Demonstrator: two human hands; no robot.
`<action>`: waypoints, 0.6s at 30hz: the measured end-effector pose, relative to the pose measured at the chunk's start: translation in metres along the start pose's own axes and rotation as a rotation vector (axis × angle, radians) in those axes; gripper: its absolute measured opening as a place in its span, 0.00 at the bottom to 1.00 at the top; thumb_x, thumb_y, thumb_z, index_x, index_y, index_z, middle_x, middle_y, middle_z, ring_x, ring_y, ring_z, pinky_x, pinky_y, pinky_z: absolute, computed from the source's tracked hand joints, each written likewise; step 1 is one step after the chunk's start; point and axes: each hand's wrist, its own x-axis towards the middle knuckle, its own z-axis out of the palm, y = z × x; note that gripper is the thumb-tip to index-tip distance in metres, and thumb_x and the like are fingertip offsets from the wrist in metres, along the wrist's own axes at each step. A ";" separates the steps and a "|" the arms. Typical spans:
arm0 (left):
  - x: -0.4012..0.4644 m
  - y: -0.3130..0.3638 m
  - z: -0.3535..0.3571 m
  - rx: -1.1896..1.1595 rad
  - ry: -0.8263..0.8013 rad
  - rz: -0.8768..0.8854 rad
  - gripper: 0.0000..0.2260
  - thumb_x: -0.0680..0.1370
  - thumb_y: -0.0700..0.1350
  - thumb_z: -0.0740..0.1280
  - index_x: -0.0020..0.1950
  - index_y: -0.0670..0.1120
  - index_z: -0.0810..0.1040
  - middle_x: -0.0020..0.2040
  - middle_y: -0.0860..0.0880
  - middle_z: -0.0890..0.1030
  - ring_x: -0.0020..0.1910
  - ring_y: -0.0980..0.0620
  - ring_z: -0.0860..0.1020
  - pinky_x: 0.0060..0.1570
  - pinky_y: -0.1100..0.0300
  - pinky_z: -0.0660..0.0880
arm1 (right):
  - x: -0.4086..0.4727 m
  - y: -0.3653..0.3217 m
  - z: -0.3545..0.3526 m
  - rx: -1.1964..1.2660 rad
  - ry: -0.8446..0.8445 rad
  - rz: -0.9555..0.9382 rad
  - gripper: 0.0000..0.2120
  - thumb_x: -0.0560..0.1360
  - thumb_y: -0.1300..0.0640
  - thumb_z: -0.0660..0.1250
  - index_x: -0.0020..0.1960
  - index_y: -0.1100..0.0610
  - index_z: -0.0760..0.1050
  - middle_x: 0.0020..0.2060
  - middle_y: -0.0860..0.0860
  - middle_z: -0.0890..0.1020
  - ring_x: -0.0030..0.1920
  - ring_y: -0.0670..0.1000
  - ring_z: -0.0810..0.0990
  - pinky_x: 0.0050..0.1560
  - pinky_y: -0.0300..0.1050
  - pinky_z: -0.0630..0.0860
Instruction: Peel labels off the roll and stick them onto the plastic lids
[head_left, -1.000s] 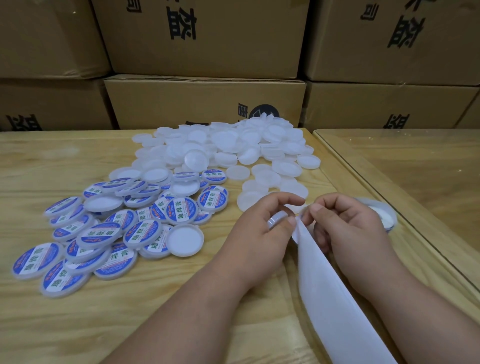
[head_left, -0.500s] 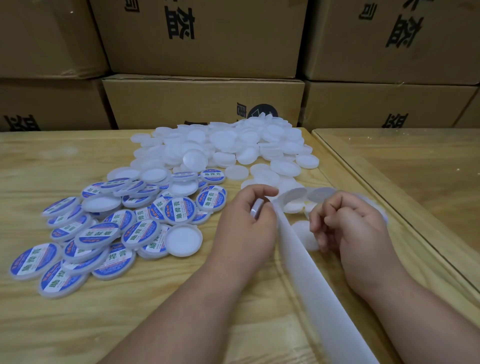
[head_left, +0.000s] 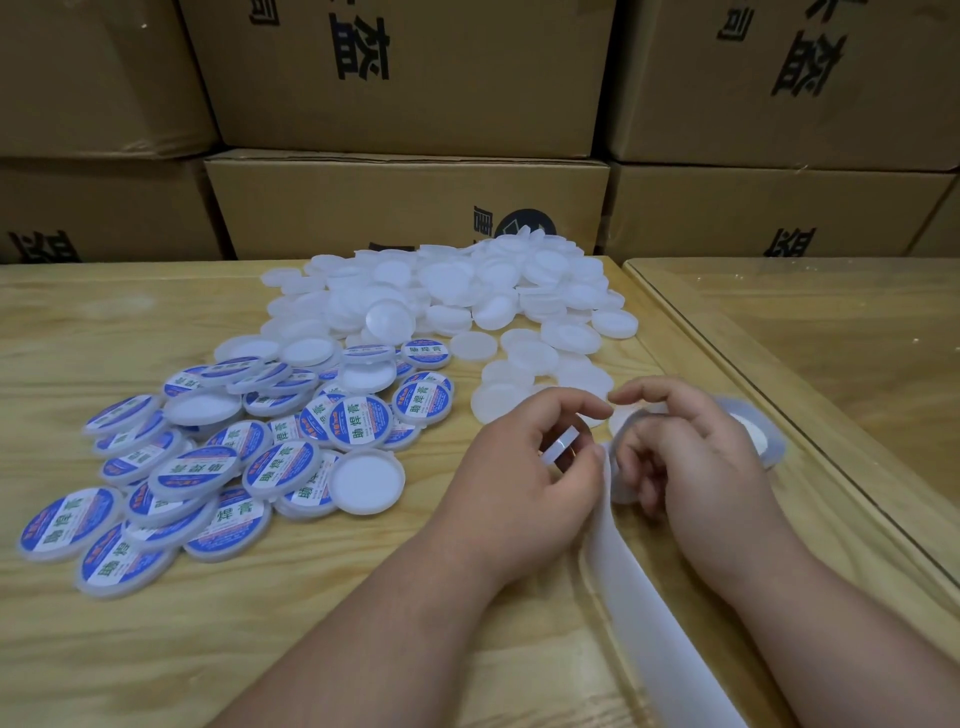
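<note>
My left hand (head_left: 524, 467) pinches a plain white lid (head_left: 558, 449) on edge between thumb and fingers. My right hand (head_left: 691, 452) is just to its right, fingers curled over the top of the white backing strip (head_left: 649, 597), index tip nearly touching my left index. The strip runs down toward the bottom edge. The label roll (head_left: 763, 441) lies behind my right hand, mostly hidden. A heap of blue-labelled lids (head_left: 234, 457) lies to the left. Unlabelled white lids (head_left: 441, 296) are piled farther back.
Stacked cardboard boxes (head_left: 405, 208) wall off the back of the wooden table (head_left: 130, 649). A second table (head_left: 831, 338) with a glossy top butts against the right side. Loose white lids (head_left: 540, 374) lie just beyond my hands.
My left hand with the lid has moved right and toward me, closing up on my right hand. The strip's top has swung back to the right between the hands.
</note>
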 end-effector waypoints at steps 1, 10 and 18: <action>0.000 0.000 0.000 -0.007 0.003 0.000 0.11 0.75 0.47 0.66 0.54 0.62 0.78 0.41 0.58 0.80 0.38 0.58 0.78 0.40 0.66 0.73 | 0.000 0.000 0.001 -0.033 -0.006 -0.009 0.13 0.69 0.59 0.58 0.47 0.58 0.80 0.27 0.54 0.72 0.26 0.46 0.70 0.26 0.34 0.68; 0.004 0.002 -0.006 -0.169 0.133 -0.088 0.14 0.79 0.38 0.66 0.50 0.59 0.81 0.38 0.60 0.79 0.29 0.63 0.73 0.30 0.74 0.70 | 0.001 0.007 -0.003 -0.209 0.128 -0.021 0.13 0.71 0.49 0.63 0.35 0.58 0.75 0.23 0.46 0.73 0.27 0.46 0.69 0.28 0.35 0.67; 0.007 -0.001 -0.011 -0.247 0.286 -0.163 0.14 0.77 0.39 0.65 0.46 0.59 0.82 0.33 0.59 0.77 0.29 0.57 0.70 0.27 0.68 0.68 | 0.003 0.006 -0.005 -0.232 0.179 -0.010 0.14 0.67 0.51 0.62 0.34 0.63 0.71 0.30 0.64 0.74 0.29 0.49 0.69 0.31 0.44 0.67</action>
